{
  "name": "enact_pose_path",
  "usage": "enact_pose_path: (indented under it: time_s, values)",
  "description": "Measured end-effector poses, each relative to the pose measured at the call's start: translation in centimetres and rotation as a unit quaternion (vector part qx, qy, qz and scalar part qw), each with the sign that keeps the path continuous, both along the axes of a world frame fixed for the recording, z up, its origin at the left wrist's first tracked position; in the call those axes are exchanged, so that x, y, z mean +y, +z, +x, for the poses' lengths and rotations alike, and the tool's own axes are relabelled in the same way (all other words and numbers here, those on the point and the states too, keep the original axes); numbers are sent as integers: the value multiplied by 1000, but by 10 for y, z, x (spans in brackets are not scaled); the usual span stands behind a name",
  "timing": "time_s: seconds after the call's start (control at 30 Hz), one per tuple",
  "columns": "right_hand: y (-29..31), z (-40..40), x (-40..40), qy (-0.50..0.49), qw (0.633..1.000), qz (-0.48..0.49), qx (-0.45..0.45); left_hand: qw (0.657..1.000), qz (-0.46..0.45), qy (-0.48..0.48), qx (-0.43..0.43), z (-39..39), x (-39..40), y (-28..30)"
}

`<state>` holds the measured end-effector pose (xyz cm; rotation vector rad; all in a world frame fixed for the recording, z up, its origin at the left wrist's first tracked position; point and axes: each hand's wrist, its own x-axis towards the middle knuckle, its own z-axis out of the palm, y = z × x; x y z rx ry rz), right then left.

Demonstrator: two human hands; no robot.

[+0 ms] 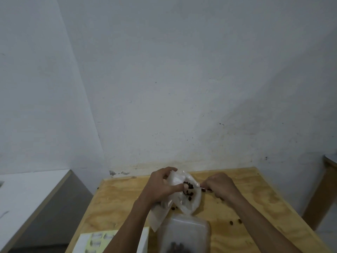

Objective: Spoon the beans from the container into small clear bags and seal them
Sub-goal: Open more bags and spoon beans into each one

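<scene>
My left hand (162,186) grips a small clear bag (189,201) by its mouth and holds it open above the plywood table (255,194). Several dark beans (188,189) lie inside the bag. My right hand (221,186) pinches a thin spoon (201,188) whose tip reaches the bag's opening; the spoon's bowl is mostly hidden. A clear plastic container (184,234) with dark beans at its bottom stands just below the bag, near the frame's lower edge.
Loose beans (235,221) are scattered on the table to the right of the container. A white sheet with labels (96,241) lies at the lower left. A grey cabinet (45,207) stands left of the table, a wooden frame (321,194) to the right.
</scene>
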<state>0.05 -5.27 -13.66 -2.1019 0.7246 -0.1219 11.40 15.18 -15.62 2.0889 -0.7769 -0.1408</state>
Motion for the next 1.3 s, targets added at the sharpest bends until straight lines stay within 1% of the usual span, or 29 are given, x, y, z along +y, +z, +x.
enact_pose_path:
  time_s: [0.13, 0.17, 0.3, 0.43, 0.47, 0.5, 0.57, 0.6, 0.67, 0.73, 0.83, 0.87, 0.97, 1.07, 1.3]
  values:
    - [21, -7, 2, 22, 999, -32, -34, 994, 47, -3, -100, -5, 6, -3]
    - [28, -8, 3, 27, 998, -43, -44, 992, 55, 0, -118, -7, 7, -4]
    - [48, -11, 12, 17, 996, -37, -80, 984, 60, 16, -169, -14, 4, -3]
    - [60, -15, 32, 62, 983, -164, -55, 983, 37, 18, -177, -19, -1, 4]
    - [61, -16, 35, 62, 980, -183, -58, 984, 31, 19, -172, -20, -3, 6]
    - [62, -18, 36, 50, 977, -195, -65, 987, 17, 22, -160, -21, -4, 8]
    - [61, -21, 31, 5, 973, -220, -74, 993, -16, 39, -108, -22, -4, 10]
    - [58, -22, 27, -13, 970, -235, -64, 996, -28, 49, -67, -21, -3, 12]
    - [49, -24, 20, -28, 966, -257, -14, 997, -47, 53, 23, -20, -3, 16]
    - [38, -27, 19, -22, 963, -266, 34, 991, -74, 37, 108, -19, -7, 18]
    - [18, -27, 21, 0, 956, -284, 69, 971, -103, 23, 216, -18, -14, 24]
    - [11, -26, 24, 8, 954, -292, 75, 965, -106, 25, 240, -19, -16, 26]
    - [-6, -28, 31, 28, 949, -304, 71, 947, -133, 17, 290, -23, -21, 33]
    - [-15, -27, 33, 27, 949, -310, 51, 935, -146, -1, 324, -25, -25, 41]
    - [-19, -23, 42, 34, 937, -345, 45, 937, -34, -33, 346, -26, -34, 48]
